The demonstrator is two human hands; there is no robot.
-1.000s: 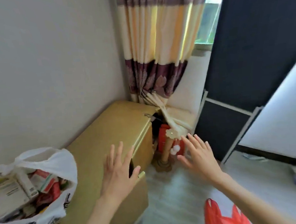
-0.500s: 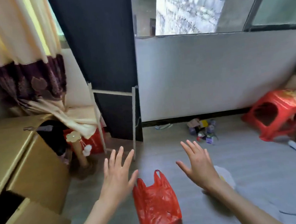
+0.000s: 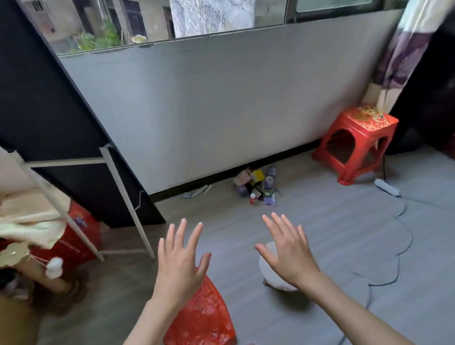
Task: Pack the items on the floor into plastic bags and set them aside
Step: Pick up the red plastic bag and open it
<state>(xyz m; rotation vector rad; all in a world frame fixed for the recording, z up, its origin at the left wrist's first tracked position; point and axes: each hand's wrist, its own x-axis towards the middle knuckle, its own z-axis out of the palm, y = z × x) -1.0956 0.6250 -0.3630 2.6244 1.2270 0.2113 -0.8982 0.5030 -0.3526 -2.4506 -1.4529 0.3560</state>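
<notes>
Both hands spread, holding nothing
Left hand (image 3: pixel 178 266) above the red bag (image 3: pixel 201 328), right hand (image 3: pixel 288 251) over a white bag (image 3: pixel 269 276); small items (image 3: pixel 258 186) by the wall, red stool (image 3: pixel 357 143) beside.

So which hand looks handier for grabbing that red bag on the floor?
Probably the left hand: it hovers open right over the red plastic bag. The right hand, also open, is off to the side, above a white bag.

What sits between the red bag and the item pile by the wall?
Head view: only bare grey floor separates the red plastic bag from the pile of small items. The open left hand hovers over that stretch, holding nothing.
</notes>
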